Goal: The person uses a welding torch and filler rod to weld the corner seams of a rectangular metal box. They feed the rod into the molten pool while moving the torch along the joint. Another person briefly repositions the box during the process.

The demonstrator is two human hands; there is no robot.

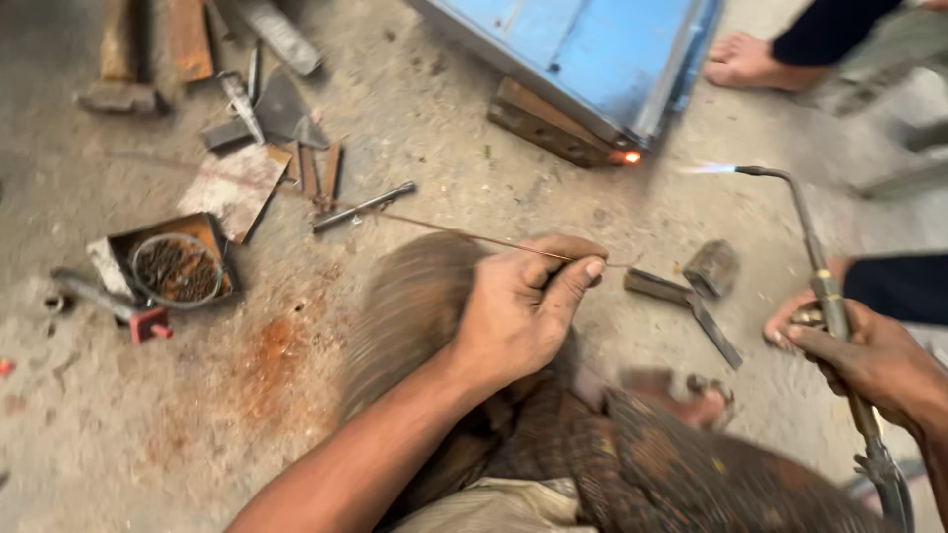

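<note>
My left hand (523, 306) pinches a thin filler rod (434, 227) that runs from my fingers leftward across the floor. My right hand (874, 360) grips the handle of a gas torch (825, 281). Its bent nozzle points left and a pale blue flame (706, 169) burns at the tip. The flame is aimed toward the lower corner of a blue metal box (602, 59), where a spot glows orange (630, 156). The box corner rests on a rusty steel block (548, 123). My knees, in patterned cloth, fill the lower middle of the view.
Scrap metal pieces (267, 114) lie at the upper left, with a small tray of wire and bits (176, 266) and a bolt (363, 206). A small hammer-like tool (706, 286) lies right of my left hand. Another person's bare foot (746, 59) stands beside the box.
</note>
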